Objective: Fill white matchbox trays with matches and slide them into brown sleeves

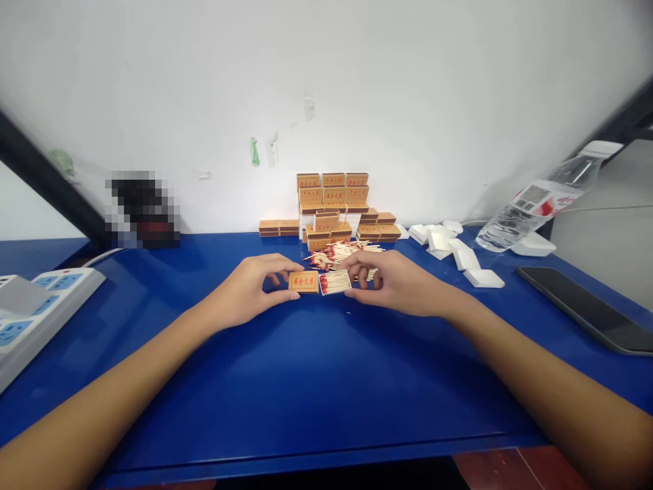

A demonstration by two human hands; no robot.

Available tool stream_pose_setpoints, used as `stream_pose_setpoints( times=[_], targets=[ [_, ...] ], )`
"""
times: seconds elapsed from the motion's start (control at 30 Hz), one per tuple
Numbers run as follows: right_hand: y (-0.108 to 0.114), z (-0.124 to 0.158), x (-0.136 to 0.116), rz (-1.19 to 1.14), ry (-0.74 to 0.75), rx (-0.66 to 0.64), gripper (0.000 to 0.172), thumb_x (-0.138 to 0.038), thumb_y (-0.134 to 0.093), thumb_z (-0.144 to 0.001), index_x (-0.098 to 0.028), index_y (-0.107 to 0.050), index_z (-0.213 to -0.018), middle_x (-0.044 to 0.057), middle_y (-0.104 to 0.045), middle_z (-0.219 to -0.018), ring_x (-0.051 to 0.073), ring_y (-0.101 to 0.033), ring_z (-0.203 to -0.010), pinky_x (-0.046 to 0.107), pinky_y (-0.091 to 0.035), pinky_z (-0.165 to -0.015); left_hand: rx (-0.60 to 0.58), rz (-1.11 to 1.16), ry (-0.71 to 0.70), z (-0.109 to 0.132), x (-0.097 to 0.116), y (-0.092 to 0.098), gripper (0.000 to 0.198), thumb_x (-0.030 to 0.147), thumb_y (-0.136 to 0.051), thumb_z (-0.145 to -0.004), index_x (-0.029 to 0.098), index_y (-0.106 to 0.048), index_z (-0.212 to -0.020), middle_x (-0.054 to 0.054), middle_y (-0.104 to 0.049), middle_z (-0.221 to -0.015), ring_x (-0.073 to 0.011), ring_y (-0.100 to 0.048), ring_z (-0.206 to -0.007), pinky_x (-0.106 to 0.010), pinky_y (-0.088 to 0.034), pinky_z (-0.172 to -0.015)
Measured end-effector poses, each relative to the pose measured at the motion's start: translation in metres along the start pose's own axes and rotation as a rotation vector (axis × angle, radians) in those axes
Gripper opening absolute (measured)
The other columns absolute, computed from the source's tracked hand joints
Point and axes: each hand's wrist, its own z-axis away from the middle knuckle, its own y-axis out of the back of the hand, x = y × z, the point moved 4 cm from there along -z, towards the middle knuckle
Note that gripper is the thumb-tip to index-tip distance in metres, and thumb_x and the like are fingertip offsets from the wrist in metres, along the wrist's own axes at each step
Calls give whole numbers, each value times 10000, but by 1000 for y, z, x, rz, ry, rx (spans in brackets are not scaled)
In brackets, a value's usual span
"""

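Between thumb and fingers, my left hand [258,289] grips an orange matchbox sleeve [304,282] with red lettering. My right hand [382,280] pinches a small white matchbox tray [349,275] at its right end. Red-tipped matches [334,282] lie side by side in the tray, heads to the left. The tray's left end meets the sleeve's right end; whether it has entered the sleeve I cannot tell. Just behind both hands lies a loose pile of matches [326,256], partly hidden by my right fingers.
Stacked matchboxes [334,196] stand against the wall. To the right lie several white trays [464,255], a tilted water bottle [541,197] and a black phone [586,309]. A power strip [48,320] sits at the left, near a pixelated dark object [145,211]. The blue table [316,395] ends at the front.
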Motion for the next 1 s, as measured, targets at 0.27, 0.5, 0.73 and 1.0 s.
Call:
stream_pose_setpoints(
  times=[0.27,0.5,0.73,1.0],
  targets=[
    [3,0,-2,-1,18,1,317,-392,-737,-920,-198,-711,-1169,16,-685,-872,158,-624,-749,307,-493,-669,-6,39,11,-1,2,2,354,309,-798,-917,222,-753,-1257,-68,-768,-1178,-177,-720,-925,-331,-607,-822],
    [6,1,-3,8,17,-16,336,-406,-743,-928,-217,-725,-1205,22,-697,-895,162,-619,-766,298,-490,-667,-15,79,26,-2,5,2,349,322,-773,-928,210,-749,-1258,-81,-768,-1189,-172,-722,-888,-347,-634,-821],
    [8,2,-3,-12,24,-25,388,-431,-747,-927,-217,-721,-1249,29,-715,-912,162,-618,-761,294,-494,-653,-24,117,42,-1,0,1,353,308,-769,-924,226,-754,-1267,-84,-754,-1253,-178,-730,-939,-350,-647,-845],
    [6,1,-7,-7,-22,20,393,-424,-780,-886,-197,-741,-1205,30,-735,-882,161,-637,-717,306,-493,-642,-33,215,97,-1,-1,-1,388,313,-808,-890,218,-762,-1263,-93,-752,-1256,-186,-734,-952,-364,-658,-852]
  ],
)
